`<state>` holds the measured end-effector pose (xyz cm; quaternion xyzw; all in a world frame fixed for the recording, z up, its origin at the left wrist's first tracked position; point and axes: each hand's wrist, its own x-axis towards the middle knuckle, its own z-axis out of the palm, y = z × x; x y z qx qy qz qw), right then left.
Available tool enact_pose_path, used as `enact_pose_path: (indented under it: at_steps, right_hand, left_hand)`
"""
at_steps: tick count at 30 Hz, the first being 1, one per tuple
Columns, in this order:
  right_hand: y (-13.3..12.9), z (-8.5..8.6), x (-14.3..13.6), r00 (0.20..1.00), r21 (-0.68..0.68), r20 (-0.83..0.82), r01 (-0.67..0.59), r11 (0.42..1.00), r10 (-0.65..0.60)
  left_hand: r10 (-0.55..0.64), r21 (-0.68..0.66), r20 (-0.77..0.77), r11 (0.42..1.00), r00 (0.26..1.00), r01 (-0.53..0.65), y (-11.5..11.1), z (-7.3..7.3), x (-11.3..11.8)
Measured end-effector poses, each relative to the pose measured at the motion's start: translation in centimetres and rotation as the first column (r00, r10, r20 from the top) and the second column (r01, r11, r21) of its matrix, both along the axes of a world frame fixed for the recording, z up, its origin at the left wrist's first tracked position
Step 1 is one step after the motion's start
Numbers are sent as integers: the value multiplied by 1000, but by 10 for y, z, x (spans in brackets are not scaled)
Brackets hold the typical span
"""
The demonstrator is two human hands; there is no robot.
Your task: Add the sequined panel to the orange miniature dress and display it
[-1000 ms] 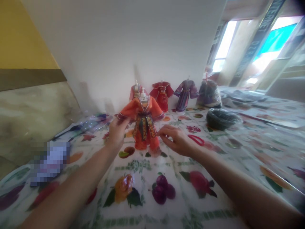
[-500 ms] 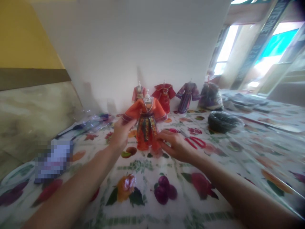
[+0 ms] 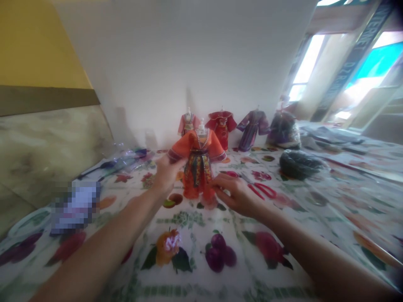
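Observation:
A small orange doll dress with wide sleeves, a beaded neckline and a dark patterned waist panel stands upright on a clear display stand. From its left side, my left hand grips the dress below the sleeve, thumb toward the waist, the other fingers partly hidden. At the lower right of the skirt, my right hand pinches the sheer orange hem. Just beyond that hand lie red-handled scissors.
Behind stand a pink doll dress, a red one and a purple one by the white wall. A plastic-wrapped dark bundle sits at right. Clear plastic packaging and a pixelated object lie left on the fruit-print tablecloth.
The camera has turned slightly left, so the scene sits a little farther right. Both hands keep nearly the same hold on the dress.

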<state>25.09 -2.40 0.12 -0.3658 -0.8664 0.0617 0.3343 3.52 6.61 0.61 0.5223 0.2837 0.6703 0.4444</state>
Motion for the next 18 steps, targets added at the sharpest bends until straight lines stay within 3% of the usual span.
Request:
enact_pose_path:
  at_steps: [9, 14, 18]
  right_hand:
    - [0, -1, 1, 1000, 16, 4, -4, 1000, 4]
    - [-1, 1, 0, 1000, 9, 9, -3, 1000, 3]
    - [-2, 0, 0, 1000, 12, 11, -9, 1000, 9]
  left_hand:
    - [-77, -123, 11, 989, 997, 78, -13, 11, -9]
    - [-90, -65, -43, 994, 995, 87, -14, 2, -11]
    - [-19, 5, -84, 1000, 996, 20, -8, -4, -10]
